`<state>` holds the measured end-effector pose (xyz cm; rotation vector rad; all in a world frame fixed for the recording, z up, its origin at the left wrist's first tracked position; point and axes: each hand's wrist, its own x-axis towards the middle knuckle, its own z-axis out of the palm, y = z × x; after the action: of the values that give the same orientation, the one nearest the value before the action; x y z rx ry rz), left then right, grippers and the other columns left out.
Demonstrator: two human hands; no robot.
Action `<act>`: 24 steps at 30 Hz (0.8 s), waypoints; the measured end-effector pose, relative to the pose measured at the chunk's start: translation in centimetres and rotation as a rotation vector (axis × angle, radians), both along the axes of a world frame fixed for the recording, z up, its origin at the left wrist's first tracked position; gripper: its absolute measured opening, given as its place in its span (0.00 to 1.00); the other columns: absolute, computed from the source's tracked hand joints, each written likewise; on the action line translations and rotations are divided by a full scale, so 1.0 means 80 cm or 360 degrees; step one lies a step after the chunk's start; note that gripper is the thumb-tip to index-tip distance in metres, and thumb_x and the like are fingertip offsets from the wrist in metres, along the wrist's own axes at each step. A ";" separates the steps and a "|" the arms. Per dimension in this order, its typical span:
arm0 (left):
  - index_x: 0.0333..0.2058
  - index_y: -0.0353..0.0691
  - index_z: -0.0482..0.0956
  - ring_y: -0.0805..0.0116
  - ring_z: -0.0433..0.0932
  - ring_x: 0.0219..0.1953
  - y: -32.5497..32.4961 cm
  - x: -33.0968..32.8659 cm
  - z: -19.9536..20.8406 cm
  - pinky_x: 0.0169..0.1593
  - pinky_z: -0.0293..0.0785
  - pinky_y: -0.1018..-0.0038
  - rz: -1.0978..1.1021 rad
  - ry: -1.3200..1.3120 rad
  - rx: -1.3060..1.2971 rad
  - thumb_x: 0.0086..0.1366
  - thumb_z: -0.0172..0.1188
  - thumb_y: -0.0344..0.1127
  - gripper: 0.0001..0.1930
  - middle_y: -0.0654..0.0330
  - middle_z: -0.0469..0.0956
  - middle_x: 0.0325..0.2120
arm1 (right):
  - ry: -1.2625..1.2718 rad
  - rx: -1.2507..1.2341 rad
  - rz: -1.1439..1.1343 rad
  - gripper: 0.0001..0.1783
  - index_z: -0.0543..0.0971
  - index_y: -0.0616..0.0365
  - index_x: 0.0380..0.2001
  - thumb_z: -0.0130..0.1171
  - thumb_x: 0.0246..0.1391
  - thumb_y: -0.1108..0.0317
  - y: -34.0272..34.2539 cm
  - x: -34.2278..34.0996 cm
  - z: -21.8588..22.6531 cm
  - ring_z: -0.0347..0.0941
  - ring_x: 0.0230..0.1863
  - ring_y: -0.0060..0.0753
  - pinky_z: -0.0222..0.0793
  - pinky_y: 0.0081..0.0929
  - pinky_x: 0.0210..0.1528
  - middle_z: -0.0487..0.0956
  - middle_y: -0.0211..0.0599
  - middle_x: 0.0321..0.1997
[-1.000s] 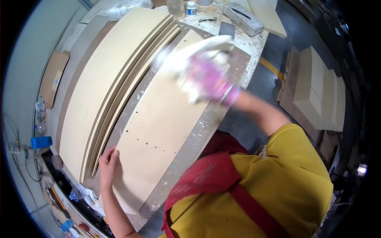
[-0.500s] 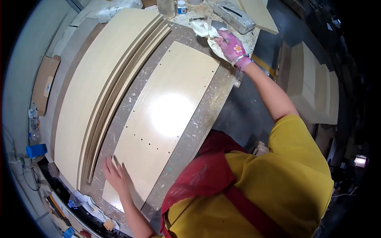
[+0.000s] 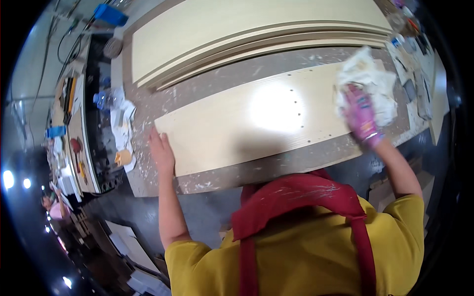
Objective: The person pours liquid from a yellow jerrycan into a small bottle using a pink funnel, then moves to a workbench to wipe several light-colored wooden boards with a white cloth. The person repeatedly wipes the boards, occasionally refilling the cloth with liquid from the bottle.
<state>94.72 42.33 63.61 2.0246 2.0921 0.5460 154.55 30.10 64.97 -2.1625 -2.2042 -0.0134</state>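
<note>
A pale wooden panel [image 3: 217,130] with small dark holes lies flat on the worktable, glare shining on its middle. My bare left hand [image 3: 162,152] rests against its left end, fingers stretched out, holding nothing. At the right end, my right hand [image 3: 363,116] wears a pink flowered glove and presses a crumpled white cloth [image 3: 373,84] onto the panel. The cloth bunches out around the glove and hides that end of the panel. The right hand is slightly blurred.
Behind the panel lies a stack of similar pale boards [image 3: 256,22]. The paint-spotted worktable [image 3: 217,183] has a clear plastic bottle [image 3: 104,100] and crumpled white paper [image 3: 126,116] at its left edge. A wrapped grey block [image 3: 423,93] sits far right. Another person [image 3: 59,209] appears far left.
My view has turned, so the panel now runs across it. The right hand has brought the cloth from beyond the panel's end onto its surface. The left hand is now at the left end edge.
</note>
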 end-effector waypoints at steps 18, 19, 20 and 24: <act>0.59 0.32 0.60 0.59 0.51 0.66 -0.015 -0.008 0.017 0.66 0.42 0.69 0.0134 -0.1308 0.0156 0.71 0.33 0.50 0.29 0.49 0.55 0.63 | -0.0040 0.0073 0.0381 0.33 0.62 0.64 0.59 0.50 0.53 0.58 0.125 -0.239 0.001 0.60 0.61 0.52 0.51 0.43 0.63 0.64 0.49 0.62; 0.60 0.32 0.59 0.59 0.51 0.65 -0.017 -0.007 0.018 0.66 0.43 0.68 0.0130 -0.1375 0.0161 0.71 0.32 0.50 0.29 0.49 0.56 0.62 | -0.0025 0.0248 0.0361 0.32 0.64 0.66 0.58 0.49 0.54 0.58 0.121 -0.196 -0.004 0.61 0.59 0.52 0.51 0.43 0.63 0.65 0.53 0.61; 0.60 0.32 0.57 0.58 0.52 0.65 -0.017 -0.006 0.020 0.66 0.43 0.68 0.0119 -0.1437 0.0156 0.71 0.32 0.50 0.29 0.49 0.56 0.62 | -0.0127 0.0275 0.0255 0.34 0.61 0.65 0.60 0.49 0.53 0.55 0.119 -0.171 -0.010 0.61 0.61 0.50 0.52 0.43 0.62 0.65 0.53 0.61; 0.61 0.32 0.56 0.57 0.54 0.64 -0.009 -0.008 0.008 0.66 0.45 0.67 0.0057 -0.1289 0.0181 0.72 0.33 0.49 0.29 0.48 0.59 0.60 | 0.0241 0.0082 0.0373 0.38 0.62 0.66 0.59 0.53 0.51 0.50 0.106 -0.312 0.001 0.63 0.59 0.47 0.54 0.45 0.61 0.66 0.55 0.59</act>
<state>94.10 41.64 64.21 1.4332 1.6091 1.2549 129.61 38.61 65.05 -1.8024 -2.3251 0.0985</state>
